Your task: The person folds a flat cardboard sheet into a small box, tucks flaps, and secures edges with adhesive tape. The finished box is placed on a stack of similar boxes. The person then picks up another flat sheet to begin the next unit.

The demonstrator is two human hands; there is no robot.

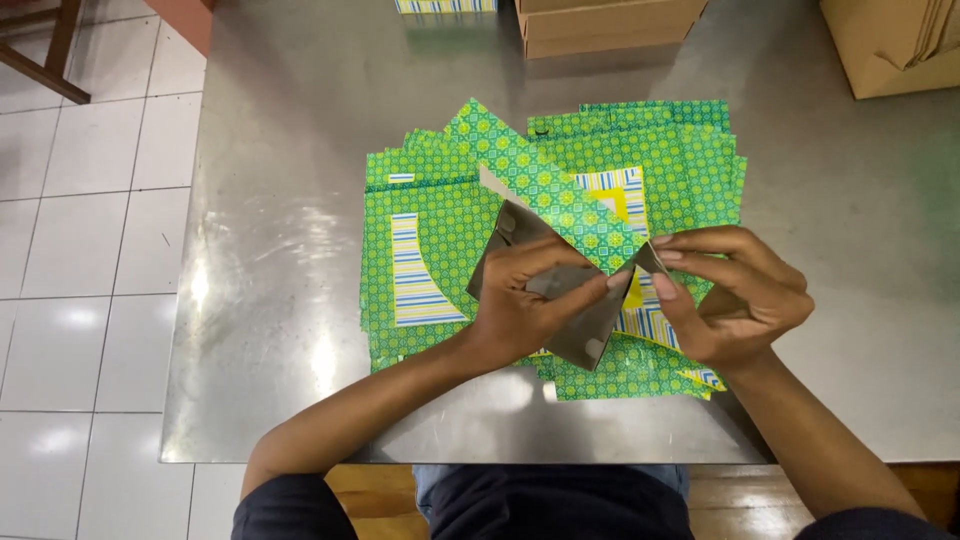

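My left hand point(530, 300) and my right hand point(735, 295) both grip one flat cardboard box blank point(548, 190), green-patterned outside and grey inside, partly folded above the table. The left fingers press its grey inner flap; the right thumb and fingers pinch a folded corner. Beneath them lies a spread pile of the same green patterned blanks point(690, 160) with striped blue, white and yellow panels.
The pile rests on a steel table point(280, 200). Brown cardboard cartons point(610, 25) stand at the far edge, another carton point(890, 45) at the far right. A patterned box point(445, 6) sits at the top edge. White floor tiles point(80, 250) lie to the left.
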